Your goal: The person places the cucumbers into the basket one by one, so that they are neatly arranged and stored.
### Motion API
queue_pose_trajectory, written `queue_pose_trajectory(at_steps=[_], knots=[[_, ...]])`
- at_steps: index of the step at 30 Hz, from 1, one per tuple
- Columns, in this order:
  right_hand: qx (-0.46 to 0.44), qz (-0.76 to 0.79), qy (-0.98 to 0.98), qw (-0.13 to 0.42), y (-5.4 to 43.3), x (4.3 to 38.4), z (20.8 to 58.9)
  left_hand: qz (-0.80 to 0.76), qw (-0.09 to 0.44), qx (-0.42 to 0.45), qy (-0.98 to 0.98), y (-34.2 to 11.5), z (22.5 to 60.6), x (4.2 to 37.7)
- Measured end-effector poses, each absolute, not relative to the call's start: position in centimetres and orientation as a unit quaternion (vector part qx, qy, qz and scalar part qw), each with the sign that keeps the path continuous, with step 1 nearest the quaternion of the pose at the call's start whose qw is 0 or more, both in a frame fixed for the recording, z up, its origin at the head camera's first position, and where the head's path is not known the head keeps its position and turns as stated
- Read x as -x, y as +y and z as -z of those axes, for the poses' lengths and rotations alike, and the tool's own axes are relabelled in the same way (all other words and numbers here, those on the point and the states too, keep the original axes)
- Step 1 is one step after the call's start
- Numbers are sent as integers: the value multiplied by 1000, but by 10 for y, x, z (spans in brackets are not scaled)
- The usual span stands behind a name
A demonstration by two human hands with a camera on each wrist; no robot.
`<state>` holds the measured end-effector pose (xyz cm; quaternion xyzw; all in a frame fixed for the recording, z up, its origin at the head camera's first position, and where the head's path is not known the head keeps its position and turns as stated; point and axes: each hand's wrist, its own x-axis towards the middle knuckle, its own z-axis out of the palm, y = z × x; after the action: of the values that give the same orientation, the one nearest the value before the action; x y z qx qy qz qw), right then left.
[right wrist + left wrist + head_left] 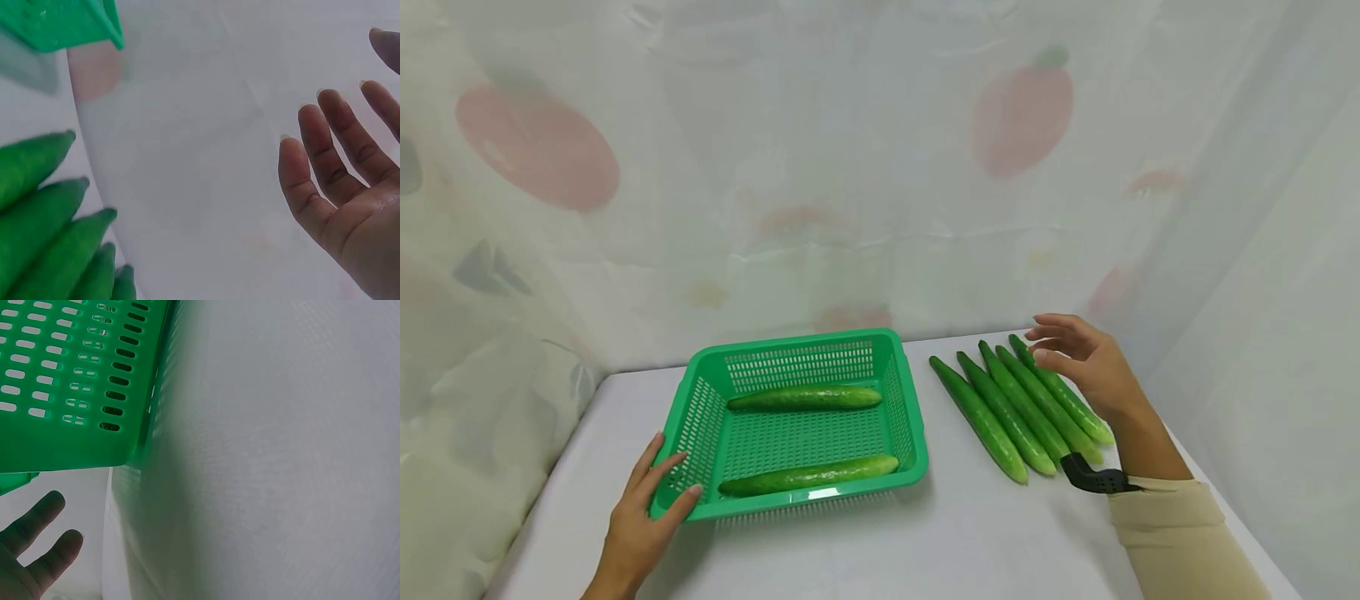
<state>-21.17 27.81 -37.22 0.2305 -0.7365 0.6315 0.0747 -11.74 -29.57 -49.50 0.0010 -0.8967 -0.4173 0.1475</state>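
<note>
A green plastic basket [917,433] with slotted walls stands left of centre in the head view. Inside it lie two cucumbers, one near the far wall [805,398] and one along the near wall [808,477]. At its near left corner, my left hand [638,525] touches the rim with spread, fairly straight fingers. My right hand [1090,362] is raised over the far end of a row of several cucumbers [1021,400] on the right, holding nothing. In the right wrist view its fingers [337,147] are spread and loosely bent, apart from the cucumbers.
The table [970,542] has a white cover. A pale curtain [865,167] with fruit prints hangs behind it, and more sheeting encloses both sides. A black strap [1097,479] sits on my right wrist beside a beige sleeve [1180,533].
</note>
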Motion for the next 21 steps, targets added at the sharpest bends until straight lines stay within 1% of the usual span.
queue_pose_trajectory(at_steps=[8, 14, 21], knots=[[-205, -648, -726, 104, 309, 207, 396, 416, 150, 3, -897, -296, 495, 118], [-159, -636, -745, 123, 329, 202, 418, 412, 143, 0, -900, -296, 495, 118], [-115, -626, -763, 118, 352, 202, 448, 416, 143, 0, -898, -297, 494, 118]])
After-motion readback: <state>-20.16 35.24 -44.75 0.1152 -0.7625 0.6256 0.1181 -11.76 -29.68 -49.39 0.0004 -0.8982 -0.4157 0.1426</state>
